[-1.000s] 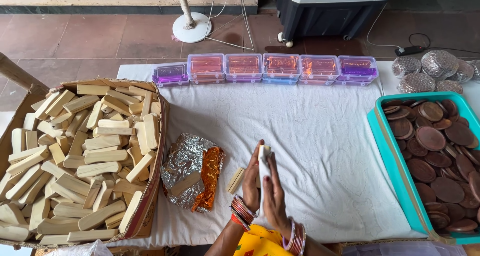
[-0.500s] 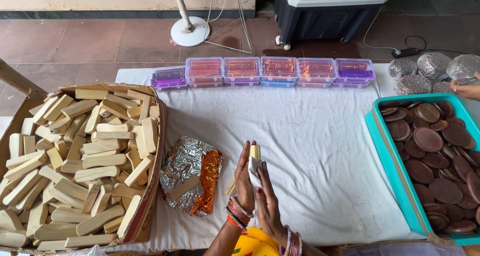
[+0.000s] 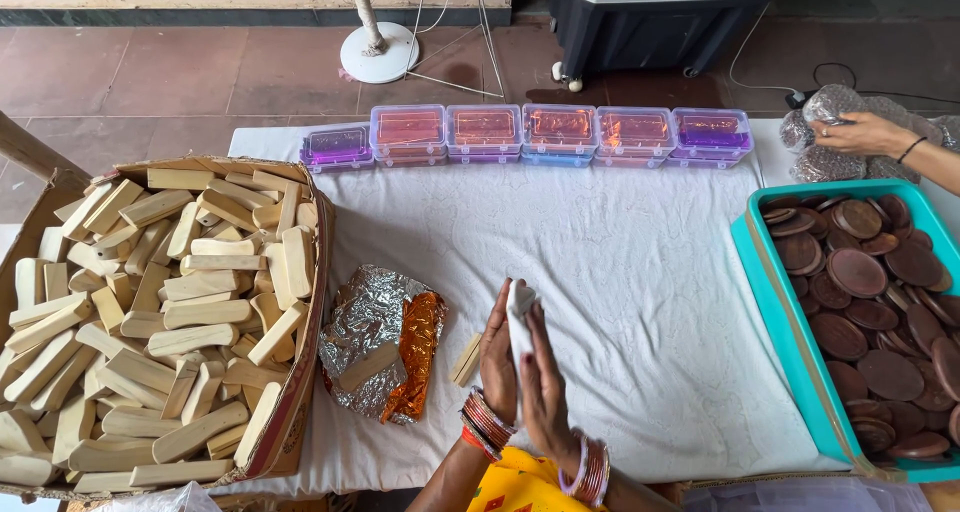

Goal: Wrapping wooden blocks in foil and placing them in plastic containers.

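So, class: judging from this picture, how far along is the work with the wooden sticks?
Done: nothing finished can be picked out. In hand: the left hand and right hand press a pale piece between the palms. Beside them lie one stick and crumpled foil. Left: the cardboard box is still heaped with wooden sticks.

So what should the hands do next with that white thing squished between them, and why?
Probably keep pressing and rolling. The white piece stands upright between the left hand and right hand, palms flat against it, above the white cloth. It looks firmly pinched, and both hands are occupied, so the foil beside them can wait.
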